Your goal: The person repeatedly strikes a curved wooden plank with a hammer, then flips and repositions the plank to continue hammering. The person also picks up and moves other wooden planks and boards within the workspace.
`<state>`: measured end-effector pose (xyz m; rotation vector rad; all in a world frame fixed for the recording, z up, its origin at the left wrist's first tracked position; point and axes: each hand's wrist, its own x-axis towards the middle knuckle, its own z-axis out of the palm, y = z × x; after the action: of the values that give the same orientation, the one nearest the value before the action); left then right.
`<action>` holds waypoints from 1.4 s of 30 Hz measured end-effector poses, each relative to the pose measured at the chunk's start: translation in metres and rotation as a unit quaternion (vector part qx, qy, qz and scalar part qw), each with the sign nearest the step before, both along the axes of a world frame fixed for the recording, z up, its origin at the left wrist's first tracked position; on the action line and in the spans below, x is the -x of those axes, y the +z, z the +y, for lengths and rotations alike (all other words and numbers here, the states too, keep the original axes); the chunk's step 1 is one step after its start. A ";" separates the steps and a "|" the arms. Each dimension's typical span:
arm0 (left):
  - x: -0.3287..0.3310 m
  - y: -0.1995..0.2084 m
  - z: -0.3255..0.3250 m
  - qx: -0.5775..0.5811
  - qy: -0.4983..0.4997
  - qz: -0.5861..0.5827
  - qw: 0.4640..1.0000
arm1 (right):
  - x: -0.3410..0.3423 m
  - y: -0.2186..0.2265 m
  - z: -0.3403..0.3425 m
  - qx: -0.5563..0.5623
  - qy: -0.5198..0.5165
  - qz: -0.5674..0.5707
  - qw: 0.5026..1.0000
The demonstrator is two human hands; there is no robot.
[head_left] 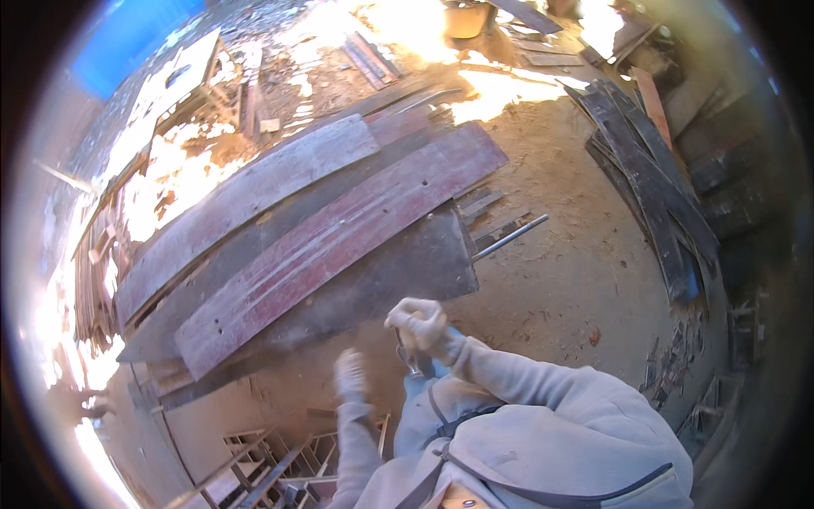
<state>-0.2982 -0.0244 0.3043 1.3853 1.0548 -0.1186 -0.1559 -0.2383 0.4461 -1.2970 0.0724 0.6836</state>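
Observation:
My right hand point(419, 326), in a pale work glove, is closed in front of my body, close to the edge of the board stack. Just below it a slim metal tool point(410, 360) shows against my clothing; its kind is unclear, and whether the fingers grip it is hidden. My left hand point(350, 376), also gloved, is held lower and to the left, smeared by motion. Beyond both hands lies a long reddish board point(339, 242) on top of a dark wide panel point(398, 271). A greyish board point(254, 191) lies parallel behind them.
A metal pipe point(510, 237) sticks out at the stack's right end. Dark planks point(640, 182) are piled at the right. Metal frames point(280, 467) stand at the lower left, near my left arm. Scrap point(674, 360) litters the ground at the right.

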 end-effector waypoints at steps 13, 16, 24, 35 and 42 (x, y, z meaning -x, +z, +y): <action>-0.026 0.047 -0.159 0.259 -0.095 0.039 0.960 | 0.036 0.009 -0.171 0.335 -0.079 -0.472 0.811; -0.059 0.047 -0.211 0.165 -0.266 0.100 0.944 | 0.040 0.007 -0.243 0.456 0.137 -0.612 0.632; -0.142 0.085 -0.453 0.176 -0.376 0.014 0.909 | 0.057 -0.062 -0.461 0.603 0.155 -0.272 0.733; -0.245 -0.007 -0.502 0.259 -0.045 0.128 0.956 | -0.022 -0.029 -0.635 0.348 -0.161 0.024 0.923; -0.324 -0.089 -0.529 0.241 0.046 0.222 0.944 | -0.173 -0.009 -0.661 0.299 -0.163 0.021 0.940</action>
<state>0.0258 -0.5537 0.2148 0.8769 1.3505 -0.6037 0.0175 -0.8997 0.4373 -1.7970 0.5549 0.4104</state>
